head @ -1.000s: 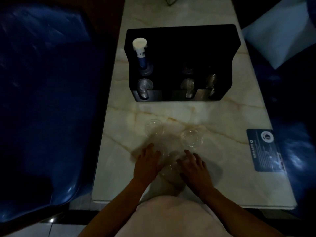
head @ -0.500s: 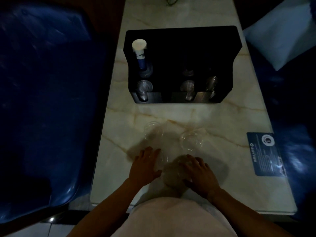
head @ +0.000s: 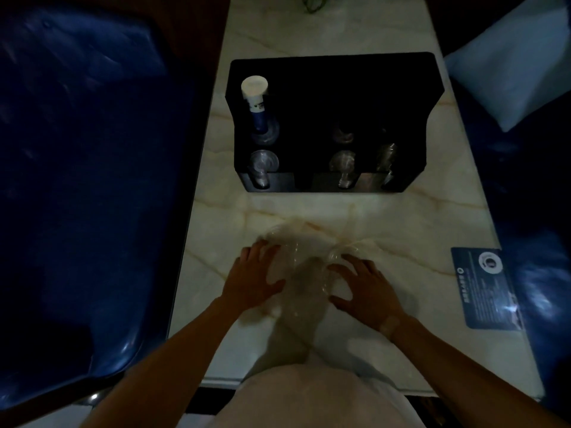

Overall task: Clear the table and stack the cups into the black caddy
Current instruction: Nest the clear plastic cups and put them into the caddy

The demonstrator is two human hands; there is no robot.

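Note:
Several clear plastic cups stand bunched on the marble table (head: 401, 217), blurred in dim light. My left hand (head: 251, 278) curls around the left cup (head: 282, 244), fingers on its far side and thumb on its near side. My right hand (head: 366, 287) wraps the right cup (head: 340, 254) the same way. More clear cups (head: 306, 284) sit between my palms. The black caddy (head: 340, 84) stands farther back, with clear cups (head: 264, 163) lying in its front slots.
A white-capped blue tube (head: 255, 98) stands in the caddy's left rear slot. A dark blue card (head: 485, 288) lies at the table's right edge. Blue seats (head: 77, 180) flank the table, with a pale cushion (head: 522, 63) at the far right.
Both hands have slid forward from the nearer cups and now close around the two farther cups. The cups look smeared by motion.

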